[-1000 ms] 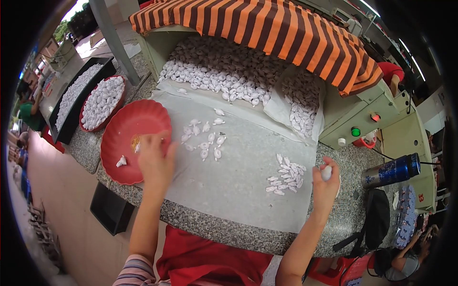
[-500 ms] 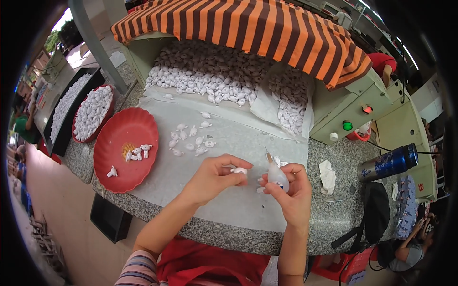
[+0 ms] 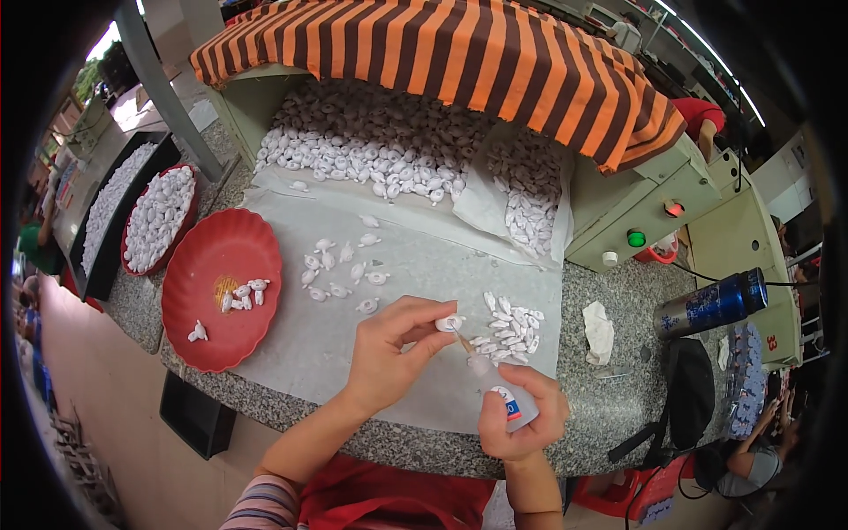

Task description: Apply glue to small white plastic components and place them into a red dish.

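Between thumb and fingers, my left hand (image 3: 393, 349) pinches a small white plastic piece (image 3: 450, 324). My right hand (image 3: 527, 413) grips a translucent squeeze bottle (image 3: 488, 375) with a thin needle tip, tilted up to the left. Its tip meets the white piece or sits just in front of it; I cannot tell which. Behind the bottle, on the pale sheet (image 3: 415, 265), lies a cluster of slim white parts (image 3: 517, 324). Several rounded white pieces (image 3: 340, 265) are scattered farther left on the sheet.
A red scalloped dish (image 3: 190, 300) at left holds a few white pieces. Heaps of white pieces (image 3: 371, 159) fill the booth under a striped cloth (image 3: 459, 57). Right of the sheet are crumpled tissue (image 3: 598, 334), a blue flask (image 3: 714, 303) and a black bag (image 3: 689, 393).
My right hand has turned the bottle so its needle points at the white piece in my left hand. The slim white parts behind my right hand have come into view.
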